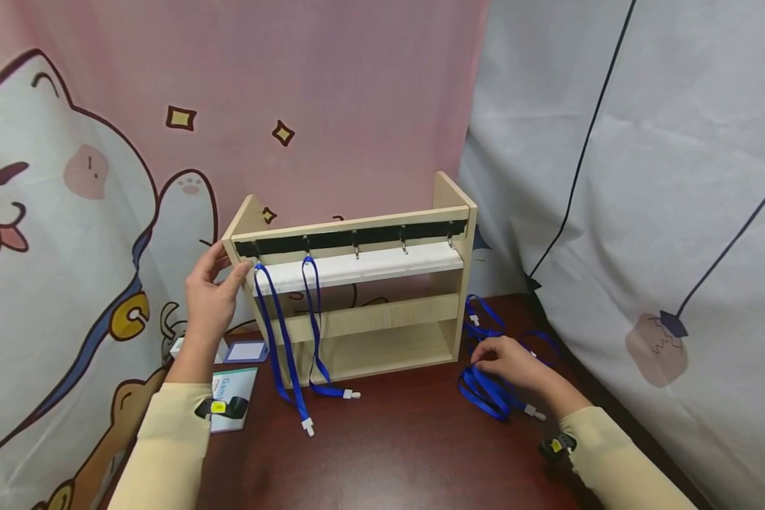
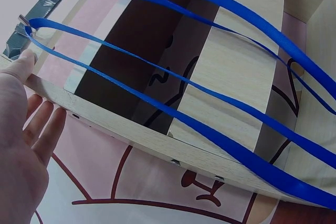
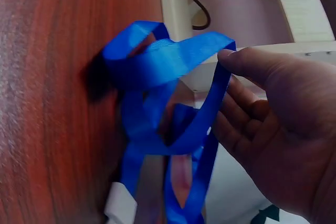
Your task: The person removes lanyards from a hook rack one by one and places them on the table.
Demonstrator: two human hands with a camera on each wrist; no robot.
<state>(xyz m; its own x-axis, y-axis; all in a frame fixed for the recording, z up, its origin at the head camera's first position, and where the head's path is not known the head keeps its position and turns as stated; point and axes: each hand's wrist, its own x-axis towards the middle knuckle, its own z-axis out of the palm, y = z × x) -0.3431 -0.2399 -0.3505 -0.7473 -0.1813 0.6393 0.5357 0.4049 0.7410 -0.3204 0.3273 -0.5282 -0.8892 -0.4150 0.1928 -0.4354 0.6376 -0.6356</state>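
Observation:
A light wooden rack (image 1: 363,319) stands on the table, with a row of metal hooks (image 1: 404,241) along a dark strip near its top. Two blue lanyards hang there: one (image 1: 285,333) from the leftmost hook, another (image 1: 316,333) from the second. My left hand (image 1: 212,297) holds the rack's upper left side panel, its thumb on the front edge in the left wrist view. To the right of the rack, my right hand (image 1: 506,361) pinches a loosely bundled blue lanyard (image 3: 157,61) between thumb and fingers. That lanyard's white clip (image 3: 121,203) hangs down.
More blue lanyards (image 1: 484,312) lie behind the right hand, beside the rack. Left of the rack are a blue-framed badge holder (image 1: 245,352) and a pale printed packet (image 1: 232,397). Printed curtains (image 1: 357,106) enclose the table (image 1: 382,453) at the back and sides.

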